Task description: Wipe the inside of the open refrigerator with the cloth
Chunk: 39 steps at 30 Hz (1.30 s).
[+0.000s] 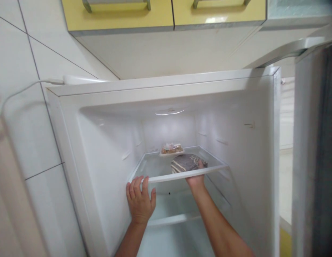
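My left hand (140,201) grips the left front corner of the upper glass shelf (155,166) inside a refrigerator, fingertips over the white edge and thumb below. My right hand (196,179) reaches in beneath the front strip of that shelf, which crosses in front of it. It holds a folded grey cloth (186,162) with a pale pattern, seen through the glass and apparently against the shelf's underside. The thumb shows on the cloth; the other fingers are mostly hidden. Behind the cloth, a wrapped tray of food (171,149) sits toward the back.
A lower shelf (174,219) spans the refrigerator below my hands. The refrigerator door (305,150) stands open at the right. Yellow cabinets (120,16) hang above. A white cable (24,92) runs along the tiled wall (13,60) at the left.
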Motion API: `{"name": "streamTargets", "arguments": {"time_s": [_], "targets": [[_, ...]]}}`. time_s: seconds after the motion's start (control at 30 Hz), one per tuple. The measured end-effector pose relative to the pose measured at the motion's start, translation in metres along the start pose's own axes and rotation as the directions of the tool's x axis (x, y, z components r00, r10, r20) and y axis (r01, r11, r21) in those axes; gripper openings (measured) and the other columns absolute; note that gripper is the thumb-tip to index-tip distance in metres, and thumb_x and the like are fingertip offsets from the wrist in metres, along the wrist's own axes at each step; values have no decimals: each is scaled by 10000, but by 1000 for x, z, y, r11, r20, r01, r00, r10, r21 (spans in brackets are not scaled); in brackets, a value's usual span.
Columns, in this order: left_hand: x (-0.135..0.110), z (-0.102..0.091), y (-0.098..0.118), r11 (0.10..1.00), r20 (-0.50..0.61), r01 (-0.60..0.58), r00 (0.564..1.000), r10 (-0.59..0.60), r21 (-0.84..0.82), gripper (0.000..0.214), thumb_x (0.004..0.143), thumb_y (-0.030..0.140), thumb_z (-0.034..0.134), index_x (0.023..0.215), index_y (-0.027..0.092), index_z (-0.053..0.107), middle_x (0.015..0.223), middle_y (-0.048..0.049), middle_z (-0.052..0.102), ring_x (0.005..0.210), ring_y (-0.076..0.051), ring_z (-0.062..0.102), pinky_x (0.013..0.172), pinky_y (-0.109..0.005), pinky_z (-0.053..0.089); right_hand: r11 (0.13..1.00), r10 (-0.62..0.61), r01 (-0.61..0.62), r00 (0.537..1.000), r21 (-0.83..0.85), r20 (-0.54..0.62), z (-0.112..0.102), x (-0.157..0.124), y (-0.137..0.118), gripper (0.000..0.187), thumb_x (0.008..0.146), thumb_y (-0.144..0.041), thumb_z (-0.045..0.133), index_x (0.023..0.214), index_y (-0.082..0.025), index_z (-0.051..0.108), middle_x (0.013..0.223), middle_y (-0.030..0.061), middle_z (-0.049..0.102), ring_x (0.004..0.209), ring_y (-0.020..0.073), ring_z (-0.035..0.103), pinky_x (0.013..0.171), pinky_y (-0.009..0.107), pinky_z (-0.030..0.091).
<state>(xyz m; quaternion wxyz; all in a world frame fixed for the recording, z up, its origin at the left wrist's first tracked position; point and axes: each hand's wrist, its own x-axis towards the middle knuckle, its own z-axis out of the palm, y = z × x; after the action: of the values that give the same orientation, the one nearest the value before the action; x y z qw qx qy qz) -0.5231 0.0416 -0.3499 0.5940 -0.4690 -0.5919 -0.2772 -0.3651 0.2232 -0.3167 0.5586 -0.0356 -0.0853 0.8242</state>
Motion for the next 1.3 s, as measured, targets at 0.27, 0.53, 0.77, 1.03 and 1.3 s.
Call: {"name": "streamTargets", "arguments": {"time_s": [0.27, 0.53, 0.77, 1.03, 1.3], "targets": [[-3, 5, 0, 1000, -32, 4, 999, -4, 13, 453, 889, 307, 568, 1292, 101, 532, 1253, -207, 563, 1291, -357, 457, 1149, -608, 330, 985, -174, 174, 982, -3, -74, -3, 79, -33, 394, 834, -476, 446, 1041, -236, 679, 943, 23, 779, 868, 187, 716, 861, 433, 571], [-4, 8, 1, 998, -30, -6, 1000, 8, 55, 460, 876, 294, 598, 1281, 88, 529, 1238, -218, 564, 1278, -363, 458, 1126, -621, 358, 986, -165, 165, 986, -14, -8, -4, 99, -38, 352, 824, -440, 469, 996, -232, 695, 946, 14, 778, 880, 180, 714, 868, 409, 572], [1, 2, 4, 998, 2, 20, 1000, -20, 56, 449, 856, 220, 601, 1287, 116, 533, 1244, -195, 572, 1294, -341, 467, 1131, -610, 371, 979, -202, 202, 979, -1, 23, -26, 29, -54, 295, 795, -403, 529, 969, -248, 710, 937, 7, 779, 864, 203, 720, 925, 493, 563], [4, -9, 7, 999, 83, 31, 996, -33, 33, 437, 860, 231, 592, 1273, 90, 561, 1262, -206, 571, 1275, -350, 482, 1143, -613, 359, 988, -141, 147, 985, 54, -103, -44, -47, -61, 275, 800, -357, 518, 959, -307, 737, 988, 2, 796, 946, 229, 732, 944, 587, 522], [1, -19, -2, 970, 148, 121, 985, -90, -211, 431, 961, 279, 453, 1374, 191, 541, 1326, -150, 594, 1323, -293, 485, 1180, -565, 313, 998, 49, -54, 993, 43, 103, -8, -65, 32, 301, 767, -411, 563, 985, -287, 729, 926, 13, 796, 953, 246, 728, 934, 555, 530]]}}
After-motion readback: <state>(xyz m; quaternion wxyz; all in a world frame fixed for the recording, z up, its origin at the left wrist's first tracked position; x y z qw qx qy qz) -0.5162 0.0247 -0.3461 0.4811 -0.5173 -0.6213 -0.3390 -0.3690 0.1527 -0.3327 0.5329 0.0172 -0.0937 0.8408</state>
